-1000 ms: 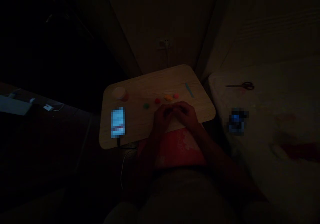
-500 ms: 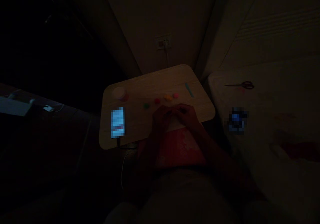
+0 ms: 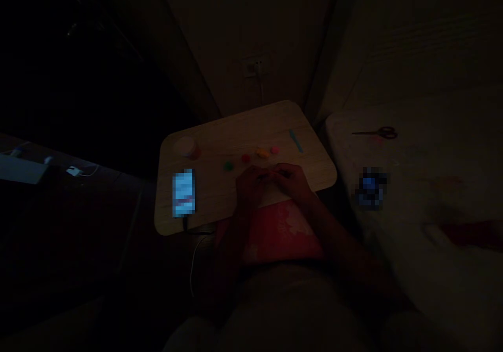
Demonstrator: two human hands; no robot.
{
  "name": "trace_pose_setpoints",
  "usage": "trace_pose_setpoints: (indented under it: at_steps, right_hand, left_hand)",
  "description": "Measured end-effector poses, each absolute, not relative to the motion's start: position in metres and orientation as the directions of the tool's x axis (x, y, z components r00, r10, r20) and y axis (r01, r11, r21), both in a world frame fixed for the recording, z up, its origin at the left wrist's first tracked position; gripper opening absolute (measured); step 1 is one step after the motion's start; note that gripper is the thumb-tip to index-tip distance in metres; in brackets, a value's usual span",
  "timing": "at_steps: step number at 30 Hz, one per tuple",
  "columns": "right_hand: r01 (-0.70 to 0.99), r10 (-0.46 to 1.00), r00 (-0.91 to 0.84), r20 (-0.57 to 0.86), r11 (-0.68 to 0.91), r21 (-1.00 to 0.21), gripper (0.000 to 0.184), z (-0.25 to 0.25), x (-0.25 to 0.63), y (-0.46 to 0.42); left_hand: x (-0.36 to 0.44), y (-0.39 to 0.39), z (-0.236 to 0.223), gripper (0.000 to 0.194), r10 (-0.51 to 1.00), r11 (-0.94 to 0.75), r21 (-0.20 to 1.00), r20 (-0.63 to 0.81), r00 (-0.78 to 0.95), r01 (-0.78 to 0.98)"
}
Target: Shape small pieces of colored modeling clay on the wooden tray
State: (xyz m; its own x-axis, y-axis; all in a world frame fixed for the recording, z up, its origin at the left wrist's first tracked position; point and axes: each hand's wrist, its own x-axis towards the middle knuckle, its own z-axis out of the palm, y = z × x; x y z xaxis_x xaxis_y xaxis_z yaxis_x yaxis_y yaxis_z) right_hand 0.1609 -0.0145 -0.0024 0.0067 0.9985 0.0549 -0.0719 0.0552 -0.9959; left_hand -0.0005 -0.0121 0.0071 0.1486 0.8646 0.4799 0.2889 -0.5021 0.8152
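Observation:
The room is very dark. My left hand (image 3: 250, 187) and my right hand (image 3: 293, 180) meet, fingers curled together, over the near edge of a small wooden table (image 3: 220, 132). What they pinch between them is too dark to make out. Just beyond the fingers lies a row of small clay lumps: green (image 3: 228, 166), red (image 3: 245, 158), orange (image 3: 262, 153) and pink (image 3: 275, 149). A blue stick-like tool (image 3: 296, 140) lies at the table's far right.
A lit phone (image 3: 183, 192) with a cable lies on the table's left front. A small round tub (image 3: 187, 146) stands at its far left. Scissors (image 3: 377, 132) and a blue object (image 3: 371, 186) lie on the pale bed at right. A wall socket (image 3: 256, 67) is behind.
The hands have stayed together at the table's near edge, the fingers shifting slightly. The view has drifted a little.

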Motion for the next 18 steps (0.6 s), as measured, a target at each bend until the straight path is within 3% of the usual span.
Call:
trace_pose_setpoints:
  at_steps: [14, 18]
  right_hand:
    - [-0.092, 0.997, 0.037, 0.063, 0.066, -0.994, 0.034, -0.005, 0.161, -0.014]
    - [-0.199, 0.982, 0.163, 0.092, 0.124, -0.972, 0.04, -0.008, 0.168, -0.011]
  left_hand:
    - [-0.003, -0.008, 0.002, 0.029, 0.885, -0.466, 0.856, 0.457, 0.094, 0.223]
    - [-0.009, -0.002, -0.005, 0.033, 0.908, -0.372, 0.925, 0.381, -0.176, 0.081]
